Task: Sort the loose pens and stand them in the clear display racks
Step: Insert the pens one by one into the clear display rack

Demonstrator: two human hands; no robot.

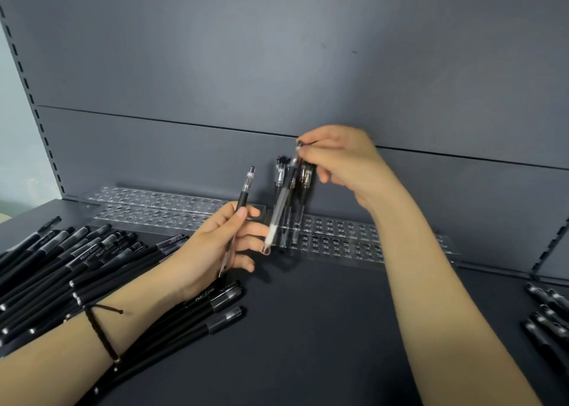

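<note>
A frosted pen (281, 202) is tilting over the clear display rack (338, 236), its lower tip close to the rack's front edge, just in front of a few standing pens (304, 184). The right hand (341, 162) is pinching its top end. The left hand (215, 239) is gripping 1 black-barrelled pen (243, 194) nearly upright beside it. Loose black pens (61, 264) are lying piled on the dark shelf (323, 328) at the left, and more pens (548, 313) are lying at the right.

dark shelf (323, 328) carries loose black pens (61, 267) and clear racks (338, 236)
</note>
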